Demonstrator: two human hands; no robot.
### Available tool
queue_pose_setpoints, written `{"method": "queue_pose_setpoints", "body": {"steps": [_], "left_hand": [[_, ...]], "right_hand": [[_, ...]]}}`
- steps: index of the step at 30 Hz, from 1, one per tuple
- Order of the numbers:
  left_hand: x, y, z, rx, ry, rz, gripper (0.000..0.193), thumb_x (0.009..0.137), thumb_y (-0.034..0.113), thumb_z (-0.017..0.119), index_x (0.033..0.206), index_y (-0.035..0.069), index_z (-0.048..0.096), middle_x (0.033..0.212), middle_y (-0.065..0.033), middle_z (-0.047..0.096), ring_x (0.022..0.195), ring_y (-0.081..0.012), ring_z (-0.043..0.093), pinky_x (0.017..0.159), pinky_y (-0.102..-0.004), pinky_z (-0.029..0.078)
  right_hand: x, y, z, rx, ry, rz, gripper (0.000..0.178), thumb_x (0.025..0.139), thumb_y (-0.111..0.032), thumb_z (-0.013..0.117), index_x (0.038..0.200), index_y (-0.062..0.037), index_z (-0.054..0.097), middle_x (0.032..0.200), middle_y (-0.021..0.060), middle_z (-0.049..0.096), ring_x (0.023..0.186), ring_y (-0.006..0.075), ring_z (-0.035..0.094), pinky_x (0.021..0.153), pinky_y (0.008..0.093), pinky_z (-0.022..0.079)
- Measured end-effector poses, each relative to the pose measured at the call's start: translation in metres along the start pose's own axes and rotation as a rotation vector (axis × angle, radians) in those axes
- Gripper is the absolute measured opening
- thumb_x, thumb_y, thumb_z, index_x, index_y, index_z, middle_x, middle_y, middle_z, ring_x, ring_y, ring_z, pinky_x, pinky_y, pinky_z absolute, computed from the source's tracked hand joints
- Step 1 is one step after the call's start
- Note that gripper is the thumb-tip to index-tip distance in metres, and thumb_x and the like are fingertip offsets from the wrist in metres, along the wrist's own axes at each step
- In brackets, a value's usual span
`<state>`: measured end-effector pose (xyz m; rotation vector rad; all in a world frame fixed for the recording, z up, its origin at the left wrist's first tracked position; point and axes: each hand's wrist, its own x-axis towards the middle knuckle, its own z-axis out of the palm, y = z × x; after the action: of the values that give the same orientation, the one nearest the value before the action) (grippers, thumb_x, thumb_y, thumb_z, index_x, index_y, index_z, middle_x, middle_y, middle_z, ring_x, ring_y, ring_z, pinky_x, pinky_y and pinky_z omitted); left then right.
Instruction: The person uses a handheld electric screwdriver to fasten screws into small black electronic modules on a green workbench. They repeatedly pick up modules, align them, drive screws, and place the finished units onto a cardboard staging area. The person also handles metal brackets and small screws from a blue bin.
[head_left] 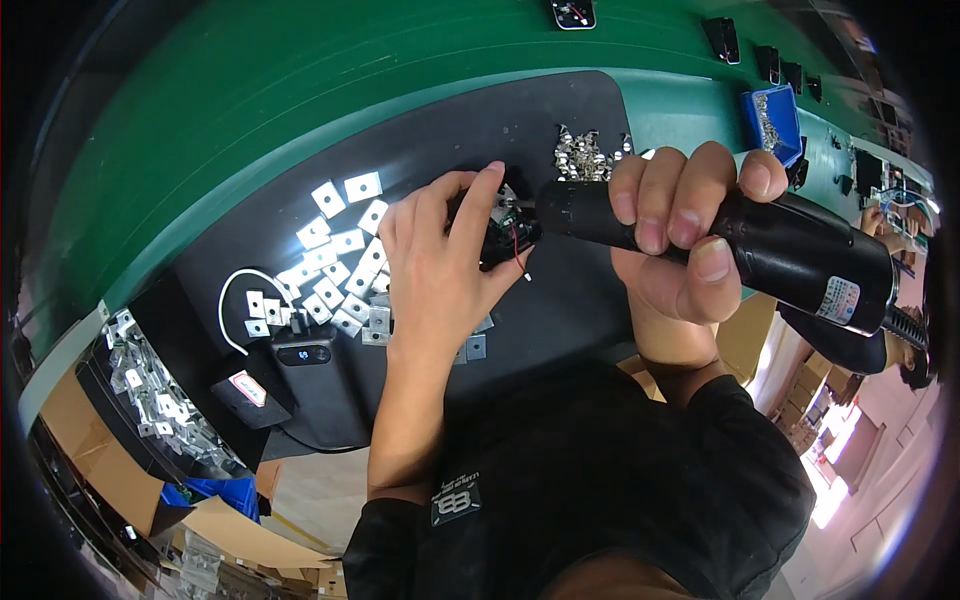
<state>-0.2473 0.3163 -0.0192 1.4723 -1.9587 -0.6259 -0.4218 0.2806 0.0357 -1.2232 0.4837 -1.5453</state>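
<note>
My left hand (438, 255) is wrapped around a small black housing (496, 246), steadying it on the dark mat. A green circuit board and a thin red wire (516, 236) show inside the housing. In my right hand (682, 215) is a black electric screwdriver (800, 255), lying nearly level with its front end pointing left at the housing. Whether its bit touches a screw is too small to tell. Behind the screwdriver's front end lies a heap of silver screws (583, 155). Many flat metal plates with holes (327, 262) are scattered left of my left hand.
A power bank (312, 358) with a white cable and a labelled black box (252, 386) stand at the mat's near left. A bin of metal plates (160, 405) is farther left. Several black housings (720, 40) and a blue bin (772, 120) sit far right; another person's hand (872, 220) is beyond.
</note>
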Motion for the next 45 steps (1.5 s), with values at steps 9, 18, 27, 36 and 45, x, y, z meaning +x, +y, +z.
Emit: {"method": "queue_pose_setpoints", "body": {"steps": [9, 18, 27, 36, 45], "left_hand": [[0.001, -0.003, 0.001, -0.017, -0.006, -0.004, 0.075, 0.052, 0.022, 0.084, 0.122, 0.012, 0.060, 0.111, -0.0059, 0.057, 0.100, -0.0259, 0.052, 0.088, -0.0396, 0.036], [0.002, -0.004, 0.001, -0.014, 0.000, -0.004, 0.072, 0.053, 0.024, 0.083, 0.121, 0.013, 0.061, 0.109, -0.0050, 0.058, 0.097, -0.0248, 0.051, 0.086, -0.0382, 0.036], [0.002, -0.003, -0.001, -0.047, -0.035, -0.048, 0.071, 0.052, 0.021, 0.083, 0.119, 0.016, 0.062, 0.110, -0.0042, 0.055, 0.098, -0.0236, 0.051, 0.086, -0.0404, 0.035], [0.001, -0.004, 0.001, -0.030, -0.002, -0.025, 0.070, 0.053, 0.022, 0.083, 0.119, 0.016, 0.062, 0.110, -0.0041, 0.055, 0.098, -0.0237, 0.051, 0.085, -0.0399, 0.035], [0.001, -0.005, 0.002, -0.042, 0.005, -0.024, 0.070, 0.053, 0.023, 0.083, 0.119, 0.017, 0.062, 0.109, -0.0040, 0.055, 0.096, -0.0236, 0.051, 0.085, -0.0401, 0.035]], "right_hand": [[0.005, -0.005, 0.001, -0.053, -0.070, 0.076, 0.045, 0.081, -0.016, 0.065, 0.121, -0.0196, 0.044, 0.081, -0.0021, 0.049, 0.065, 0.0107, 0.048, 0.066, 0.0297, 0.039], [0.007, -0.006, 0.005, -0.084, -0.060, 0.113, 0.042, 0.083, -0.015, 0.066, 0.118, -0.0199, 0.044, 0.082, -0.0017, 0.050, 0.066, 0.0115, 0.049, 0.066, 0.0302, 0.040], [0.009, -0.010, 0.010, -0.118, -0.125, 0.149, 0.035, 0.083, -0.015, 0.068, 0.108, -0.0206, 0.044, 0.081, -0.0022, 0.049, 0.065, 0.0107, 0.049, 0.063, 0.0291, 0.039], [0.007, -0.012, 0.006, -0.078, -0.111, 0.152, 0.043, 0.083, -0.015, 0.067, 0.119, -0.0208, 0.045, 0.083, -0.0020, 0.051, 0.068, 0.0100, 0.049, 0.067, 0.0286, 0.039], [0.009, -0.016, 0.001, -0.048, -0.150, 0.142, 0.045, 0.083, -0.014, 0.066, 0.122, -0.0207, 0.046, 0.084, -0.0016, 0.052, 0.070, 0.0102, 0.051, 0.068, 0.0285, 0.039]]}}
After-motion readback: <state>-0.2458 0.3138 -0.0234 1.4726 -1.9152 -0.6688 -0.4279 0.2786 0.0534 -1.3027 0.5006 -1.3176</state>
